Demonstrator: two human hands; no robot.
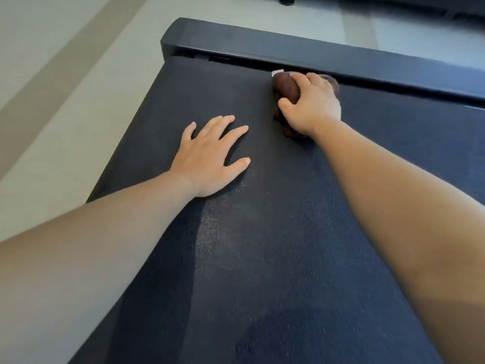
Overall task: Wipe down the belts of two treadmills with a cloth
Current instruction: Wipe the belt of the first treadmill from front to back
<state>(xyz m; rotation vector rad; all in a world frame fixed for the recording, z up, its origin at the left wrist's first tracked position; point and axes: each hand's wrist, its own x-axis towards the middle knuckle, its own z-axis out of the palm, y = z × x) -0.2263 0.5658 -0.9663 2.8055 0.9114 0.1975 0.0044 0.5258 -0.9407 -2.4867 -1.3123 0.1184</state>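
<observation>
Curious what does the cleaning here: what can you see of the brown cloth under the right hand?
The cloth is dark brown and fuzzy-looking, bunched into a wad, not spread flat. It lies on the textured treadmill belt at its far end, beside the black end cover. The right hand grips it from above, hiding its middle. What looks like a small white tag shows at its far edge.

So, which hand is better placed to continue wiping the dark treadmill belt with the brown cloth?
The right hand: it grips the bunched brown cloth on the dark textured treadmill belt. The left hand lies flat on the belt, fingers spread, holding nothing.
</observation>
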